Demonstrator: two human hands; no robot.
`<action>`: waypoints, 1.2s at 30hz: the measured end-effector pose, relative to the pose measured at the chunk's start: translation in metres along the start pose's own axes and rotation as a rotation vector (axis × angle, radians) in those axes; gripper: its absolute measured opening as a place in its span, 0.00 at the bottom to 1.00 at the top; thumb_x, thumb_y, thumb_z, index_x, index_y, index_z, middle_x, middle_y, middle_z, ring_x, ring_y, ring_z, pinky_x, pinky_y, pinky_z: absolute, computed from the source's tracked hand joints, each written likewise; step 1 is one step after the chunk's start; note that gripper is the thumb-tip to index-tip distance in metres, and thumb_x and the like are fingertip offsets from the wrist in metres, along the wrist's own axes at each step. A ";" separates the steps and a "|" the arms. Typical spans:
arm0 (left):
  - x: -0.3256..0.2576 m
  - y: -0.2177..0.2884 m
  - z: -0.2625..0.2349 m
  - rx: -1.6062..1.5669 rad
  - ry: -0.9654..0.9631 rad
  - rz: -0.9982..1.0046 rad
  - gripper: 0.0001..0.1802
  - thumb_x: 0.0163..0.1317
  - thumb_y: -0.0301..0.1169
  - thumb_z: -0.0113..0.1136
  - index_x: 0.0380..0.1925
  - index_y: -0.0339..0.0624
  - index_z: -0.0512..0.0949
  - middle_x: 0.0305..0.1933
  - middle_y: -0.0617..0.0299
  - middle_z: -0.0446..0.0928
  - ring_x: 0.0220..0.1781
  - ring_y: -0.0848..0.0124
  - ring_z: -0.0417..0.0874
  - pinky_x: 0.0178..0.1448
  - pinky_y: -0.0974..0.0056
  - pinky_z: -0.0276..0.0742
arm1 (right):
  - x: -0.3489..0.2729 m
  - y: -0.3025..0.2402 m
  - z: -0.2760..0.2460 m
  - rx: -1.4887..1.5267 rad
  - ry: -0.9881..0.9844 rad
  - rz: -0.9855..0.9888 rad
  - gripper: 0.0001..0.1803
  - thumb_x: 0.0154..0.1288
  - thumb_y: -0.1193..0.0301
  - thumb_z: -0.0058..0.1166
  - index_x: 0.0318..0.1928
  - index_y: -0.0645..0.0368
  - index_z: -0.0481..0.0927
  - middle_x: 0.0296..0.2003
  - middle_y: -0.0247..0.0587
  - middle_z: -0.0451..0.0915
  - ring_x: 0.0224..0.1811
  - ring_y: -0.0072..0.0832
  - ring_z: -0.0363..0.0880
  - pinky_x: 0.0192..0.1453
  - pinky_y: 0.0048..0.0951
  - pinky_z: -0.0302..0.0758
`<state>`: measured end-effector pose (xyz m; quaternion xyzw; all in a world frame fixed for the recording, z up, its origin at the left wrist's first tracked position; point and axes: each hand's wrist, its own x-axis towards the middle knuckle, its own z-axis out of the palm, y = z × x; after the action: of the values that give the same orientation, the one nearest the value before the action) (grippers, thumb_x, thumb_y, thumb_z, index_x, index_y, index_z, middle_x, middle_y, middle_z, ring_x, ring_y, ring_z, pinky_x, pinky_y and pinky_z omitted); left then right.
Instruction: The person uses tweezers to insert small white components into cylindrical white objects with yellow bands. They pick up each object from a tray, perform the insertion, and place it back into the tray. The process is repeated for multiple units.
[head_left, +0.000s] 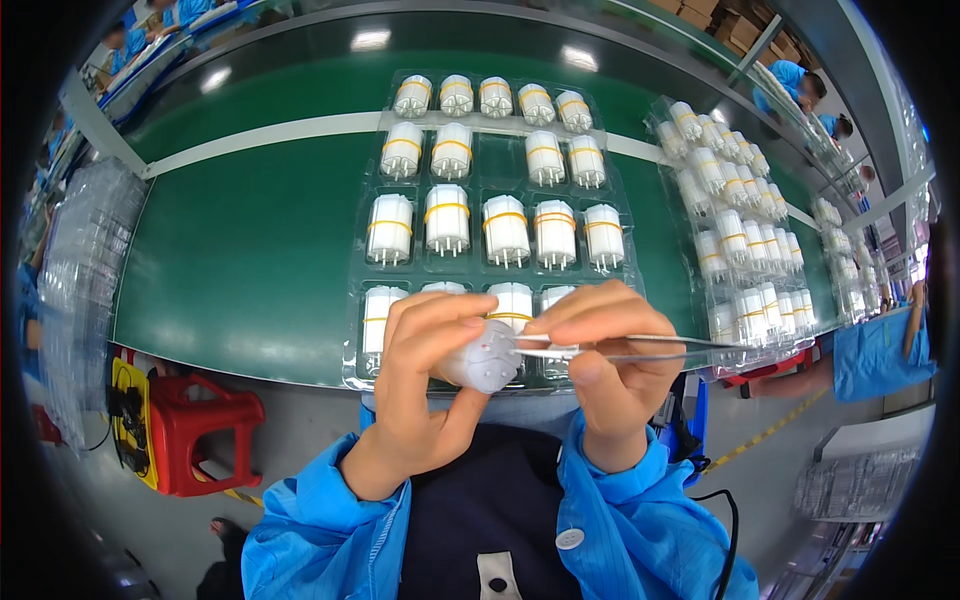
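Observation:
My left hand (420, 385) grips a small white cylindrical part (482, 360) with its end face turned toward me. My right hand (610, 365) pinches metal tweezers (640, 344), whose tip touches the side of that part. Both hands hover over the near edge of a clear plastic tray (362, 270) that holds rows of white cylindrical parts (506, 230) with yellow bands and metal pins. The hands cover part of the tray's nearest row.
The tray lies on a green conveyor belt (250, 250) with a white stripe. A second clear tray (690, 215) of similar parts lies to the right. Stacked clear trays (85, 260) stand at left. A red stool (205, 425) is below left. Other workers in blue sit nearby (880, 355).

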<state>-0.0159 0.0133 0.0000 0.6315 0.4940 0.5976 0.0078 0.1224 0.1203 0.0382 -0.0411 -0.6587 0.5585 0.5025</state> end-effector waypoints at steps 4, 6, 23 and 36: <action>-0.003 -0.003 0.012 -0.139 0.113 -0.045 0.32 0.49 0.11 0.61 0.55 0.35 0.63 0.58 0.39 0.71 0.56 0.54 0.75 0.61 0.57 0.71 | -0.008 -0.011 0.016 -0.082 0.008 0.031 0.08 0.57 0.78 0.64 0.39 0.66 0.84 0.36 0.48 0.85 0.38 0.34 0.84 0.41 0.30 0.79; -0.003 -0.001 0.015 -0.189 0.175 -0.033 0.35 0.46 0.12 0.64 0.57 0.34 0.65 0.58 0.43 0.74 0.52 0.50 0.76 0.58 0.55 0.72 | -0.008 -0.008 0.015 -0.122 0.022 0.049 0.08 0.58 0.78 0.64 0.39 0.66 0.83 0.36 0.48 0.85 0.37 0.33 0.84 0.40 0.29 0.79; 0.001 0.006 0.005 0.169 0.074 -0.017 0.32 0.43 0.13 0.62 0.54 0.29 0.72 0.52 0.46 0.75 0.52 0.54 0.74 0.55 0.57 0.72 | -0.011 0.001 0.013 -0.086 0.028 0.008 0.07 0.60 0.80 0.62 0.40 0.68 0.82 0.36 0.50 0.85 0.38 0.33 0.84 0.41 0.28 0.80; 0.004 0.006 0.003 0.181 0.040 -0.002 0.31 0.44 0.16 0.66 0.54 0.29 0.73 0.51 0.45 0.76 0.50 0.53 0.75 0.54 0.56 0.72 | -0.007 0.002 0.008 -0.094 -0.004 0.015 0.07 0.59 0.81 0.61 0.39 0.68 0.83 0.36 0.49 0.86 0.36 0.33 0.84 0.40 0.28 0.79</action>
<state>-0.0112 0.0143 0.0053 0.6172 0.5466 0.5629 -0.0587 0.1193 0.1110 0.0338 -0.0685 -0.6850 0.5308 0.4944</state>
